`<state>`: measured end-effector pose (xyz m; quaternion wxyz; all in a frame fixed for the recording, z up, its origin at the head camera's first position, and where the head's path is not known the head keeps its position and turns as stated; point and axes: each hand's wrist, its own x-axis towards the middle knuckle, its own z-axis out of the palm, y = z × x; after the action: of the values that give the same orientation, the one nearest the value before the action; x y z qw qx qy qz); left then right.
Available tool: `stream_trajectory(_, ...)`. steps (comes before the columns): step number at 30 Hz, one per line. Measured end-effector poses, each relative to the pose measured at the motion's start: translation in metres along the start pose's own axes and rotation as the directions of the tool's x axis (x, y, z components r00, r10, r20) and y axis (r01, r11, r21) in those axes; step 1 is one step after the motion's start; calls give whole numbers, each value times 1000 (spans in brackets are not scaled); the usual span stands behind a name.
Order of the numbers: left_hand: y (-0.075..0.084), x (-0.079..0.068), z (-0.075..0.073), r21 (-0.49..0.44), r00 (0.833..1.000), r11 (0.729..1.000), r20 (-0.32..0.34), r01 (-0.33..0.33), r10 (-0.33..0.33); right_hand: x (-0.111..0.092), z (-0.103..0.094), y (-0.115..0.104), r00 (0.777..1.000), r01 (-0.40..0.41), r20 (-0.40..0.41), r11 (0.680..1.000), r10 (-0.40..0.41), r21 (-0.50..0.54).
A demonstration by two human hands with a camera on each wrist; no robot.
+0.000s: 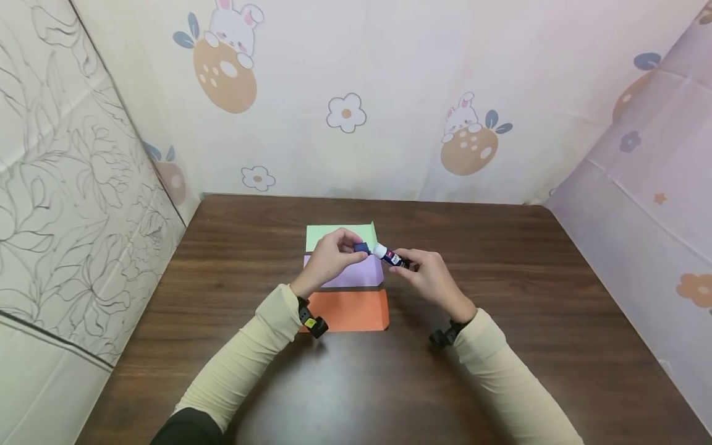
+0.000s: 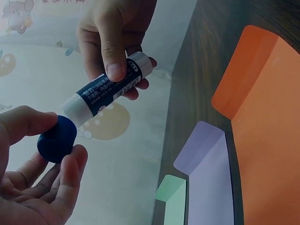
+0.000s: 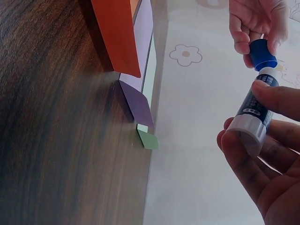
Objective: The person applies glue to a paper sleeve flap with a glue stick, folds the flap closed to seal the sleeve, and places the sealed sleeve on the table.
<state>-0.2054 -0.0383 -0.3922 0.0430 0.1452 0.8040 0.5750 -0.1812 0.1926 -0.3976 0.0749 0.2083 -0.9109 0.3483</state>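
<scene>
Between finger and thumb my left hand (image 1: 332,258) pinches a dark blue cap (image 2: 57,139). My right hand (image 1: 431,275) grips a glue stick (image 2: 110,86) with a navy label and white ends. The cap sits right at the white tip of the glue stick, the two nearly in line. Both hands are held over three folded paper pieces: a green one (image 1: 340,232), a purple one (image 1: 358,273) and an orange one (image 1: 350,311). Part of the green and purple pieces is hidden behind my left hand.
The papers lie in a row on a dark brown wooden table (image 1: 500,259), each with a folded flap at its right end. A patterned cloth wall (image 1: 400,74) rises behind the table, with more cloth along both sides.
</scene>
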Motion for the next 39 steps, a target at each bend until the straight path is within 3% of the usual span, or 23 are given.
stream_trajectory(5,0,1,0,0,1000,1000,17,-4,4,1,0,1,1000,-5,-9,1000,5,5)
stream_trajectory(19,2,1,1,116,998,993,62,-2,-5,0,-3,0,999,-8,-32,1000,8,2)
stream_trajectory(29,0,1,3,260,998,964,51,-52,40,-2,-5,1,999,-35,-28,999,35,-4)
stream_trajectory(39,-4,15,8,297,996,955,84,15,-42,-3,-7,3,998,-33,-59,999,34,22)
